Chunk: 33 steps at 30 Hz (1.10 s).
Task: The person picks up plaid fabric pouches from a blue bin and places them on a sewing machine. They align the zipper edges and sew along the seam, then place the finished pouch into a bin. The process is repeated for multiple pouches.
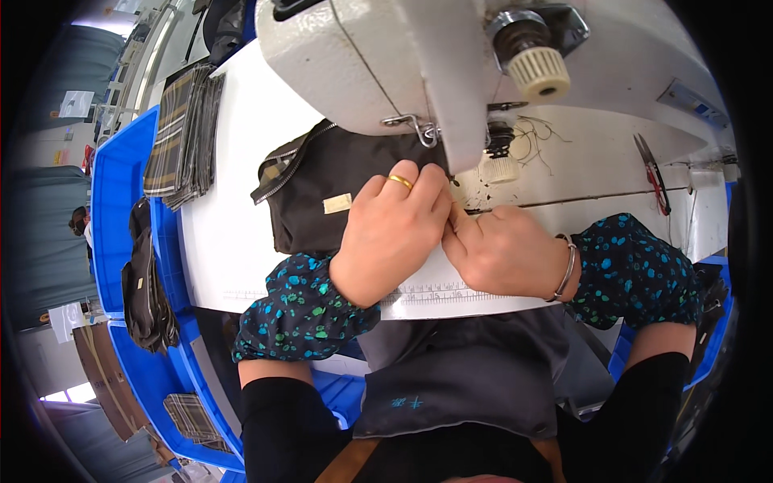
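Note:
A black fabric pouch [310, 219] lies on the white table under the head of a sewing machine [370, 56]. Along its far left edge runs a metal zipper [291, 165], and a small cream label [337, 203] sits on its face. My left hand [393, 229] rests on the pouch's right part with curled fingers, gripping the cloth just in front of the needle area. Beside it, the fingertips of my right hand [507, 249] are pinched together at the pouch's right edge, touching the left fingers. The exact stitching spot is hidden behind my fingers and the machine.
Scissors with dark red handles [656, 177] lie at the right, and loose threads [535, 145] behind the tension knob. A stack of plaid fabric [187, 133] stands at the left by a blue bin [121, 185]. Dark pouches [145, 290] hang over the bin's side. A printed ruler [435, 295] follows the front edge.

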Tool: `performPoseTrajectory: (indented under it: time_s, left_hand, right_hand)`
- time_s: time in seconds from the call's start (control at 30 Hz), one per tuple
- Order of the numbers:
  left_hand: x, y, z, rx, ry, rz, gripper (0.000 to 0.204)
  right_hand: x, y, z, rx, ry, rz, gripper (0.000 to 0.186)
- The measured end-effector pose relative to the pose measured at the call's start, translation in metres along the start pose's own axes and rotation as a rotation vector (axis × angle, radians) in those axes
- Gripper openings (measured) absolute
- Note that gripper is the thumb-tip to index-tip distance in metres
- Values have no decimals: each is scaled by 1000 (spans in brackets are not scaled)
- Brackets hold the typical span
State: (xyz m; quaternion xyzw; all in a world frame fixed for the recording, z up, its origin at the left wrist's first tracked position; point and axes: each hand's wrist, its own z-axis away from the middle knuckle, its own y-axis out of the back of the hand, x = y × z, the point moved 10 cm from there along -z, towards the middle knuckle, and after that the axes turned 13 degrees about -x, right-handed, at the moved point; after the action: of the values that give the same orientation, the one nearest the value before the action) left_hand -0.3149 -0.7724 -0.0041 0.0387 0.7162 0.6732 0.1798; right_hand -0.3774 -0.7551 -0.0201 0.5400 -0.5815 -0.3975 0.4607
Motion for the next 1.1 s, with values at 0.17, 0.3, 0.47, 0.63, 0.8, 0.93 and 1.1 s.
performPoseTrajectory:
  time_s: [0.17, 0.3, 0.47, 0.63, 0.8, 0.93, 1.1]
  left_hand:
    - [-7, -2, -5, 37, 24, 34, 27]
    - [-16, -9, -14, 105, 29, 61, 20]
    - [-25, -6, -14, 102, 37, 62, 19]
    - [-31, -1, -8, 143, 53, 99, 21]
    - [-36, 1, -3, 213, 49, 177, 17]
    - [-40, 4, -3, 219, 61, 249, 17]
    - [-47, 5, -5, 201, 63, 353, 21]
  right_hand:
    - [6, -1, -1, 20, -44, 56, 26]
    - [21, -1, -7, 25, -99, 40, 19]
    - [28, -2, -7, 82, -135, -47, 14]
    - [29, -14, -5, -66, -141, -73, 30]
    - [27, -17, -6, -122, -137, -60, 35]
    - [26, -16, -5, -136, -133, -52, 35]
    - [29, 0, -4, 12, -165, -17, 26]
